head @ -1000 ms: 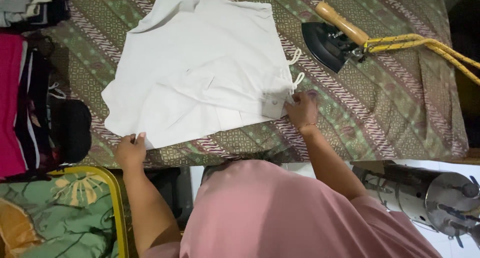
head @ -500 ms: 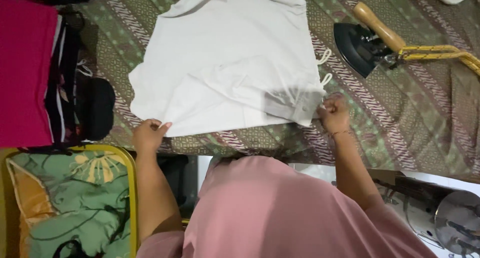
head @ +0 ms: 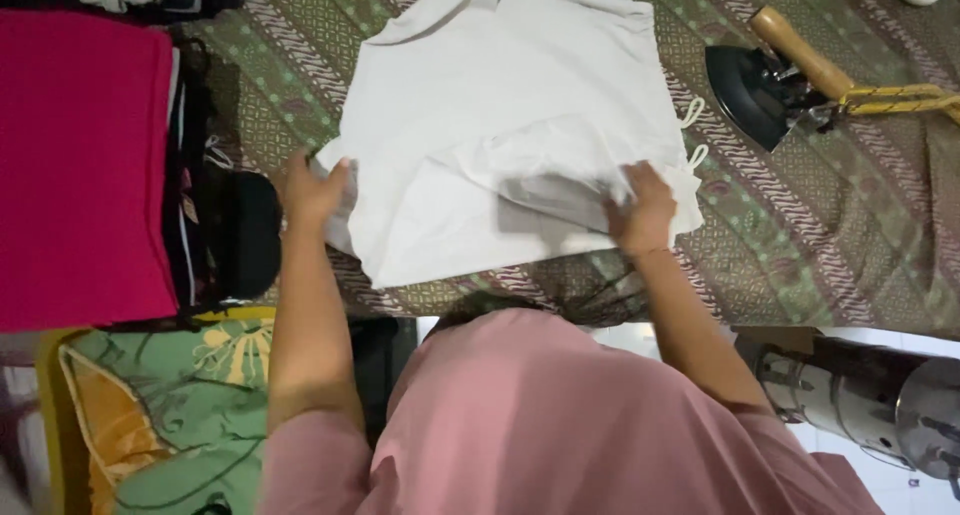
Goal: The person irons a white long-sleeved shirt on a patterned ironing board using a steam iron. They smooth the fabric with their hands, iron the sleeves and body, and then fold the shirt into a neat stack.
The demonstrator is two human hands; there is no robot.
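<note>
White cloth (head: pixel 500 125), maybe a shirt, lies spread flat in the upper middle of the frame on a desk covered with a green and brown patterned sheet (head: pixel 830 245). The left hand (head: pixel 312 190) sits on the cloth's left edge, fingers spread and pinching the side. The right hand (head: pixel 642 207) presses down on the lower right part, where the cloth is bunched into a fold, and seems to grip that fold. Two small white loops stick out on the right edge.

It looks like the smoothing and folding step: both sides are held, and the bottom part is partly turned over. A next move would need both hands to pull evenly so the fold stays straight.

To the upper right rests a dark iron (head: pixel 760 90) with a wooden handle and a yellow cord, well apart from the cloth. A pink stack of folded clothes (head: pixel 85 165) fills the left side. A shiny metal pot (head: pixel 870 395) sits at the lower right.
</note>
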